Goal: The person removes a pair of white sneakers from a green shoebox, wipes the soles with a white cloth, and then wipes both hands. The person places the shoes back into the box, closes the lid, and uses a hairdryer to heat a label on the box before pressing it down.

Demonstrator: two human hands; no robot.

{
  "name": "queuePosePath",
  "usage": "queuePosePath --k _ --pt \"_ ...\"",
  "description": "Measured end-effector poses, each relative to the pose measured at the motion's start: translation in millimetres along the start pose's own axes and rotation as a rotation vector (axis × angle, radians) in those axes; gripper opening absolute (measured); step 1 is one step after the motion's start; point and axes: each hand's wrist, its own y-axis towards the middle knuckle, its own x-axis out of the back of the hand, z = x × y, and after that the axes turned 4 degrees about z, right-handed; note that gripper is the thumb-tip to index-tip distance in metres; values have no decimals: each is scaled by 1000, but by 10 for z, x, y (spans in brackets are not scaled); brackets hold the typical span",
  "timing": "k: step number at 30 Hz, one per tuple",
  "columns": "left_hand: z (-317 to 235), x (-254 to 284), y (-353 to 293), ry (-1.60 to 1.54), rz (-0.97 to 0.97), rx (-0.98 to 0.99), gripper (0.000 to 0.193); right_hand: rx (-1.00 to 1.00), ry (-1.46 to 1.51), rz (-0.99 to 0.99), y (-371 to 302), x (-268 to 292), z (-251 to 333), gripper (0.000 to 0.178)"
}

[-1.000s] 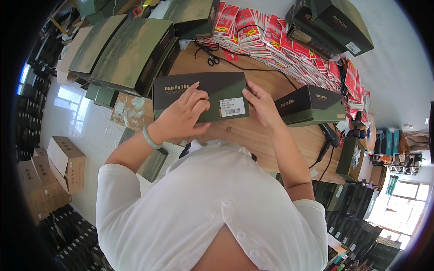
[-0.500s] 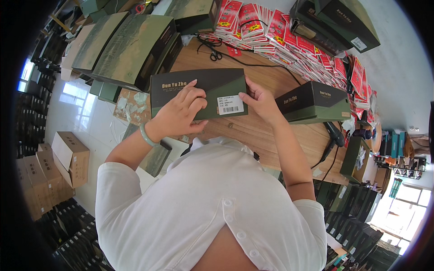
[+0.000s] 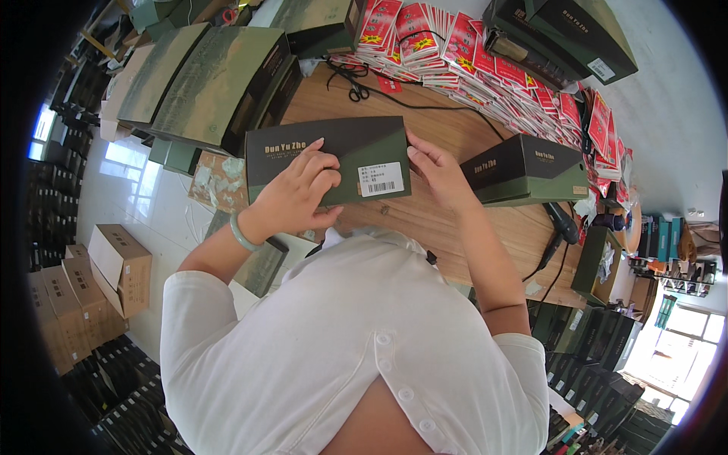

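A black and green shoe box [image 3: 349, 140] is in front of my chest, its long side turned up to me. A white barcode label [image 3: 381, 179] sticks to its right part. My left hand [image 3: 299, 188] lies over the left half, fingers curled on that side and thumb at the lower edge. A pale bangle is on that wrist. At the box's right end is my right hand [image 3: 438, 173], its thumb and fingertips against the edge beside the label. Its fingers are partly hidden. Right of that hand a second shoe box [image 3: 523, 171] stands on the wooden table [image 3: 447, 235].
Red and white printed packets [image 3: 474, 61] heap along the table's far side. Scissors [image 3: 358, 92] and a black cable lie before them. A hair dryer [image 3: 560, 224] is at the right edge. Large green boxes [image 3: 220, 83] stack at left; cardboard cartons [image 3: 121, 265] stand on the floor.
The held shoe box has shifted slightly left, along with my left hand. My right thumb has slid off the label's corner to the box's right edge.
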Motion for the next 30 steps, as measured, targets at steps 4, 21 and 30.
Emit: queuePosePath --k 4,21,30 --pt "13 9 25 11 -13 2 46 109 -234 59 -19 -86 0 63" --pt "-6 -9 -10 -3 1 -10 46 88 -68 -5 -35 -25 -141 58" --pt "-39 6 -25 -12 4 1 43 196 -235 29 -61 -31 -188 58"
